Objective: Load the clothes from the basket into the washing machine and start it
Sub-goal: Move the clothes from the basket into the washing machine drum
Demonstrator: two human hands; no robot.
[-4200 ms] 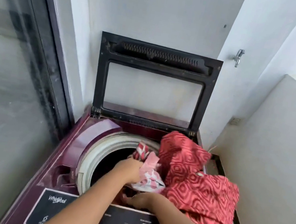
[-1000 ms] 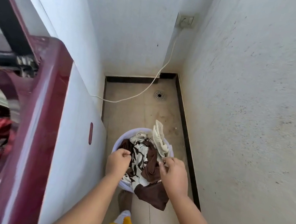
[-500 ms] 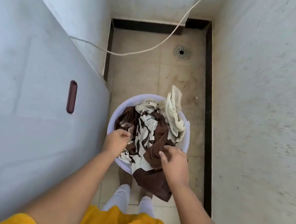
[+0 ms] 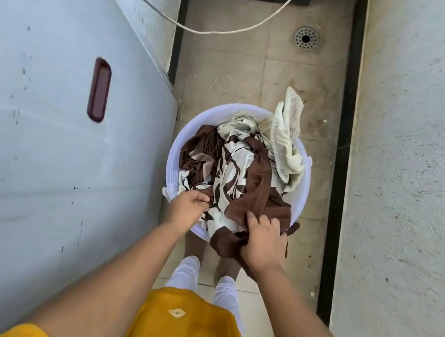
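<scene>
Soft, even daylight fills the narrow space, bright overall, with only faint, soft-edged shadows. The side panel of the washing machine [image 4: 32, 140] on the left takes a cool bluish cast and a pale sheen. At the centre the folds of the clothes [image 4: 232, 170] in the basket [image 4: 178, 144] are sharp. The wide lens bows the black skirting [image 4: 342, 157] and the walls outward. The texture of the right wall [image 4: 419, 197] smears slightly toward the edge.

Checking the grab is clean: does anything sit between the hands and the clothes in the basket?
Nothing visible does. The left hand pinches the brown-and-white cloth at the near-left rim of the basket, and the right hand grips the brown cloth draped over its near rim. The washing machine shows only its side.
</scene>
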